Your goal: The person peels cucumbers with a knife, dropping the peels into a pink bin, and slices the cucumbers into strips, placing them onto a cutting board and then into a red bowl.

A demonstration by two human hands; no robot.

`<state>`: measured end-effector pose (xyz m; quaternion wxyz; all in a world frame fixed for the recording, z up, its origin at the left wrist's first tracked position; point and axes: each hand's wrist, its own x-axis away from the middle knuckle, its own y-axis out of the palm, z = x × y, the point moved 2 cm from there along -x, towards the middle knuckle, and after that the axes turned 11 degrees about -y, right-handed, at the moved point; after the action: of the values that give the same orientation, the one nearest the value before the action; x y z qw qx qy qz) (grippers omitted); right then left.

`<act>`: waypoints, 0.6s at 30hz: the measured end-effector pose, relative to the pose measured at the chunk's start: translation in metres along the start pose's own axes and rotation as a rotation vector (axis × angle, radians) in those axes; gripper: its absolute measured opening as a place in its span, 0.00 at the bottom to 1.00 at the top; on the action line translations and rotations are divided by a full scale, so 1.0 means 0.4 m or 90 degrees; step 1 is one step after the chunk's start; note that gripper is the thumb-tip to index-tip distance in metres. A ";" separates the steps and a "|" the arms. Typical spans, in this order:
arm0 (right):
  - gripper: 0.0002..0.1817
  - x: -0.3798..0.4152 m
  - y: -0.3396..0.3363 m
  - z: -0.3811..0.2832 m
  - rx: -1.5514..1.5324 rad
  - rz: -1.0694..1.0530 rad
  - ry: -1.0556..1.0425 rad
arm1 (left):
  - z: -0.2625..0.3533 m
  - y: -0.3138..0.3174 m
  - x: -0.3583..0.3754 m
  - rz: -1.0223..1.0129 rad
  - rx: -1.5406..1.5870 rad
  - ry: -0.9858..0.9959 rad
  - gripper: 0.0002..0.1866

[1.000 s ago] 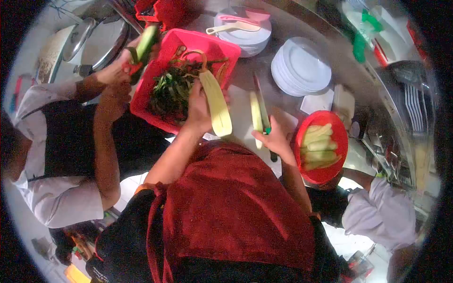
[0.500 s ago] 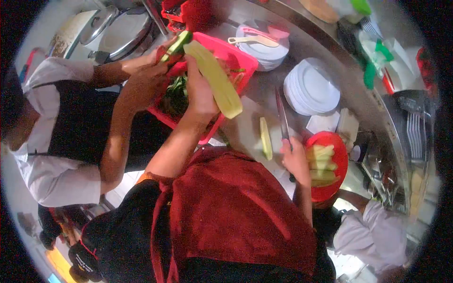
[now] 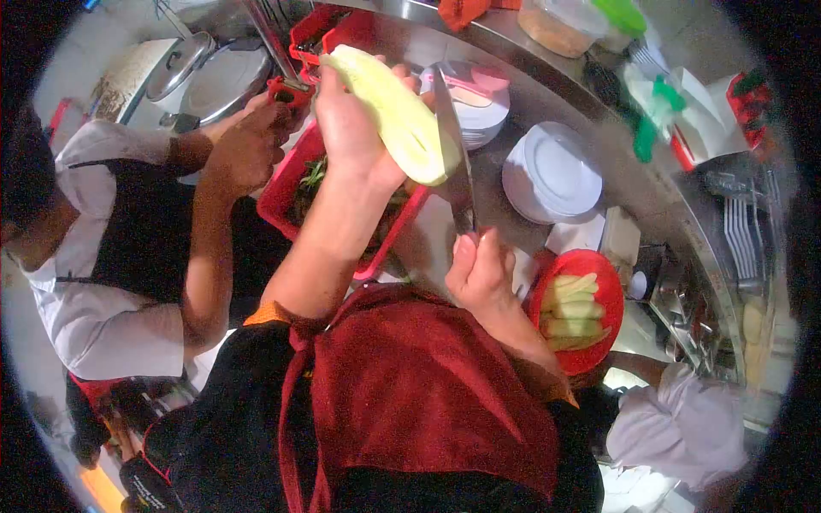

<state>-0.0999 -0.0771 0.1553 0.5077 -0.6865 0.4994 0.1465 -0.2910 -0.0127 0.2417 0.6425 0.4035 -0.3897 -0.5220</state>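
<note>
My left hand [image 3: 349, 128] is raised and wrapped round a long, peeled, pale yellow-green vegetable [image 3: 389, 115], tilted with its lower end towards the right. A dark slit shows near that end. My right hand [image 3: 483, 269] grips a kitchen knife [image 3: 453, 145], blade pointing up and away from me. The blade overlaps the vegetable's right end in this view. To the right of my right hand, a red plate [image 3: 609, 286] holds several peeled vegetable pieces [image 3: 573, 312].
Beneath my left forearm stands a red crate [image 3: 278, 192] with green scraps. White plates are stacked [image 3: 552, 171] on the steel counter. At the left a co-worker's hands [image 3: 248, 150] hold a red-handled peeler [image 3: 289, 92]; another person's sleeve [image 3: 676, 427] shows at lower right.
My right hand has brought the knife up and left from over the board to the vegetable. The vegetable has turned in my left hand, which has risen slightly. The co-worker's green vegetable no longer shows.
</note>
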 end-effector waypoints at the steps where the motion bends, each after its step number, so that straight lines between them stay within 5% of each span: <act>1: 0.07 -0.010 -0.002 -0.006 0.034 -0.002 -0.018 | 0.001 0.002 0.000 -0.016 0.006 0.004 0.23; 11: 0.05 -0.052 0.039 -0.003 0.043 0.003 -0.073 | 0.054 0.016 0.009 -0.083 0.043 0.069 0.23; 13: 0.05 -0.083 0.046 -0.002 0.031 0.000 -0.073 | 0.029 0.033 0.028 0.051 -0.033 0.102 0.24; 18: 0.07 -0.102 0.051 -0.001 0.001 -0.002 -0.078 | 0.011 0.050 0.063 0.018 -0.068 0.080 0.30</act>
<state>-0.1357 -0.0552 0.1732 0.5384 -0.6766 0.4662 0.1871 -0.2842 -0.0354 0.2638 0.6937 0.3952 -0.3261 -0.5063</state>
